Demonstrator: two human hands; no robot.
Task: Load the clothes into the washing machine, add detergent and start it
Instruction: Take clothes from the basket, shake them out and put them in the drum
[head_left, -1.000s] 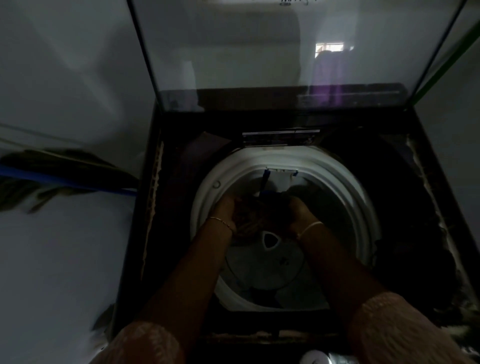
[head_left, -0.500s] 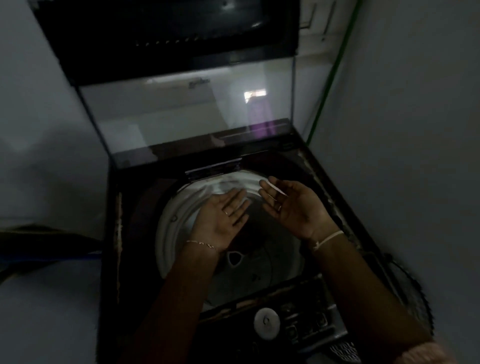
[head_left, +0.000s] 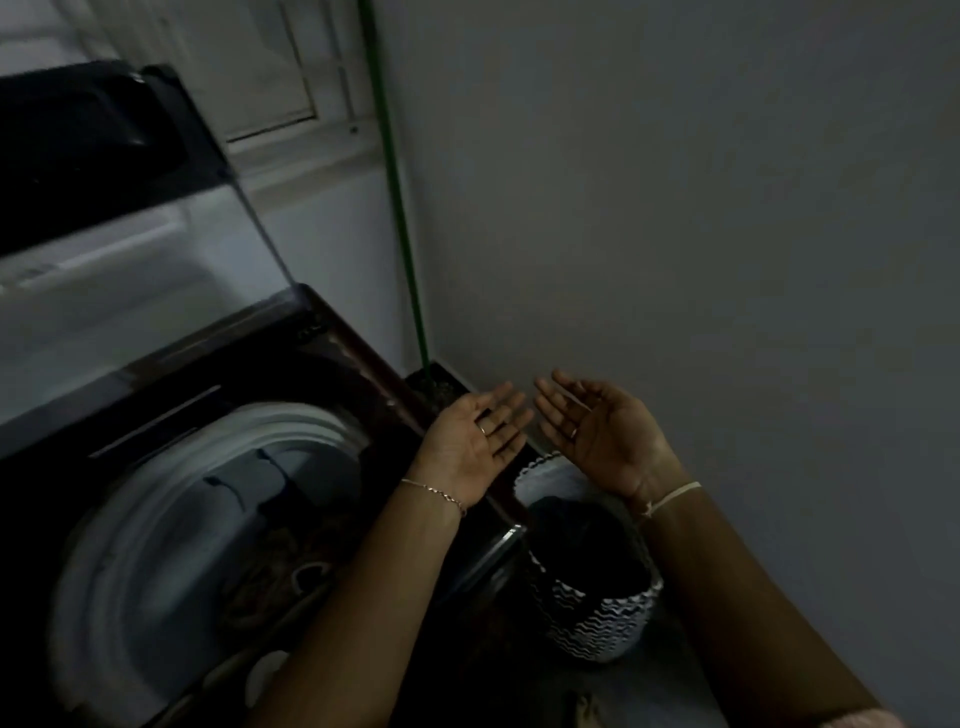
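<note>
Left hand (head_left: 475, 441) and right hand (head_left: 597, 436): fingers straight, palms up, empty, centre frame above the basket (head_left: 597, 618). Dark clothes (head_left: 576, 540) lie inside it; the washing machine (head_left: 171, 467) stands open, lower left. Risk: dim light may hide garments, and a loose grasp may drop them short of the washing machine.

Washing machine (head_left: 171, 499) sits left of our left hand (head_left: 470, 441); basket (head_left: 597, 618) under our right hand (head_left: 605, 434), just beside the machine, clothes (head_left: 576, 540) in it; wall (head_left: 727, 208) right of it.

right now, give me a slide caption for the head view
Empty left hand and right hand held open by the patterned basket, beside the open-lidded washing machine.
</note>
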